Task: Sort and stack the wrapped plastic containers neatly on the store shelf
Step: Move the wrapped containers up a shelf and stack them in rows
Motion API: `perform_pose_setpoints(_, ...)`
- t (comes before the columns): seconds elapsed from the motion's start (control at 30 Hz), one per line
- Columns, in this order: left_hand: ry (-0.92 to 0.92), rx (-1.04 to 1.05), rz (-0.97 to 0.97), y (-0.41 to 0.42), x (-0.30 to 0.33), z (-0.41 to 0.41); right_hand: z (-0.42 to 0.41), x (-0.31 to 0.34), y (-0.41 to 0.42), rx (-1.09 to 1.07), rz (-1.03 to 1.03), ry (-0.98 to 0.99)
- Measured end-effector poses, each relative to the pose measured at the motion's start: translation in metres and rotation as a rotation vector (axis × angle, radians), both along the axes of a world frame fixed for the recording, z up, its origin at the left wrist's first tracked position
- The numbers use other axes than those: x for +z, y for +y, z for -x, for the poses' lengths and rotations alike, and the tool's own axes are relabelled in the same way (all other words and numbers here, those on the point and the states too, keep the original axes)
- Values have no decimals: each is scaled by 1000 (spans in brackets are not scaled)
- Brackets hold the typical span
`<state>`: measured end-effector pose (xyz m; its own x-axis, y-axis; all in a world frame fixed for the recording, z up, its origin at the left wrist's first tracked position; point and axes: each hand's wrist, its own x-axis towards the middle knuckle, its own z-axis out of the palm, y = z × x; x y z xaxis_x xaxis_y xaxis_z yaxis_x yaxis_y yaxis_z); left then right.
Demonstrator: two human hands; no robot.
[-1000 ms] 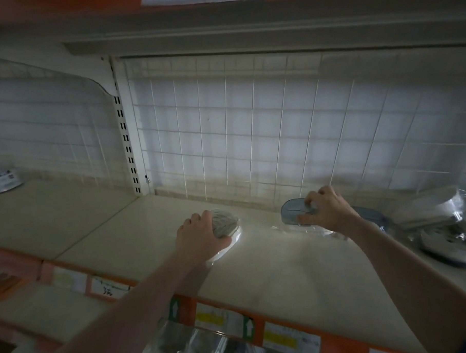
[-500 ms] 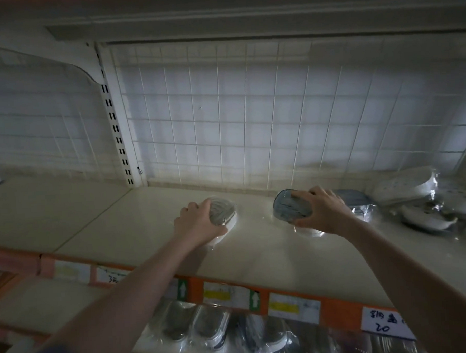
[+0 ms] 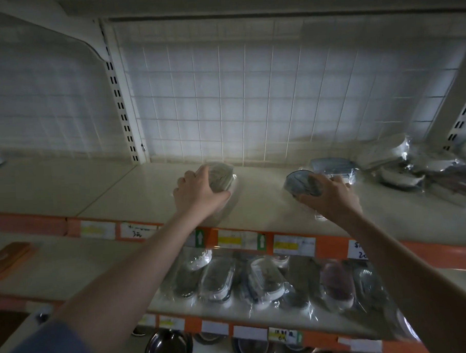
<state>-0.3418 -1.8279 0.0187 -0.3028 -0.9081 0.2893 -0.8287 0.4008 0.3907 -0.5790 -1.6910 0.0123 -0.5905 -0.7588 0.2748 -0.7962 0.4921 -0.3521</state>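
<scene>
Nearest us, along the bottom of the frame, wrapped containers are lying in a row on the lower shelf point(image 3: 179, 309), and we are reaching over them with both arms to the upper shelf point(image 3: 136, 186) at mid-frame. Our left hand point(image 3: 198, 194) is curling over the near side of a grey-green wrapped container point(image 3: 221, 175), thumb low against its near edge, so we are grasping it; it is sitting on the shelf surface just left of centre, its long axis running away from us and slightly to the right. Our right hand point(image 3: 331, 196), right of centre, is gripping a blue-lidded wrapped container point(image 3: 300, 184) from its right side, tilting it so the lid is facing left and toward us. The two held containers are lying well apart, side by side. Just behind the right hand, another blue wrapped container point(image 3: 333, 165) is resting flat, and it is the right hand that is nearer to it, so we are judging that the tilted piece is heading there or beside the left one. Farther right, a loose heap of wrapped white dishes point(image 3: 413, 168) is waiting against the wire-grid back panel point(image 3: 249, 95).
</scene>
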Motion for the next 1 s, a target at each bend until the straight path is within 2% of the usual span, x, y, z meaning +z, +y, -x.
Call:
perform_pose_setpoints(0.17,25,9,32,34,-4,-19,-20,-7,26,-7,25,9)
perform_pose_setpoints(0.37,77,43,35,86,-18,-46,-45,2,66,-64,242,-7)
perform_pose_setpoints(0.5,103,61,39,120,-33,-59,-63,2,100,-31,257,12)
perform_pose_setpoints(0.77,157,41,49,166,-73,-70,-86,-44,158,-12,181,-14)
perform_pose_setpoints(1.0,177,42,59,175,-121,-62,-88,-100,181,51,248,59)
